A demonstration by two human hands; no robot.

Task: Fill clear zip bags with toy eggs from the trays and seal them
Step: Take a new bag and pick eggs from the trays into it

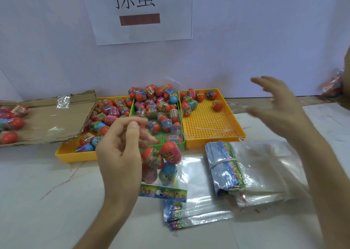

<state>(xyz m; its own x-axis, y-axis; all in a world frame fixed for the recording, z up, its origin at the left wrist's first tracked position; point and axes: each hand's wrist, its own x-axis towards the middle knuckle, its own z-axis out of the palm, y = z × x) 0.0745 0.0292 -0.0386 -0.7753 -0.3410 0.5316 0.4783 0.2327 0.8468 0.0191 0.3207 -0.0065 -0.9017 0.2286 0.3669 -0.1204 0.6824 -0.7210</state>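
The left hand is raised over the white bench just at 6 o'clock of the trays. Its fingers are curled, thumb against forefinger, gripping the upper film of a clear zip bag with a colourful printed header strip. The bag's long axis runs from 12 to 6 o'clock, and the header strip is at the 6 o'clock end, tipped slightly down towards 4 o'clock. Inside the bag sit several plastic toy eggs with red, pink and blue shells, bunched in its middle.

The right hand hovers at 3 o'clock of the bag, blurred, with fingers spread and straight, holding nothing. Its fingertips point towards 10 o'clock.

Three perforated plastic trays stand side by side at 12 o'clock of the bag:
- A yellow tray lies at 11 o'clock, full of eggs.
- A green tray lies in the middle, piled high with eggs.
- A second yellow tray lies at 1 o'clock, with a few eggs along its far edge.

A torn brown cardboard sheet overlaps the first tray at 9 o'clock and carries bagged eggs. A banded stack of flat empty bags lies at 3 o'clock of the held bag, on loose clear bags. A white paper sign hangs on the wall.
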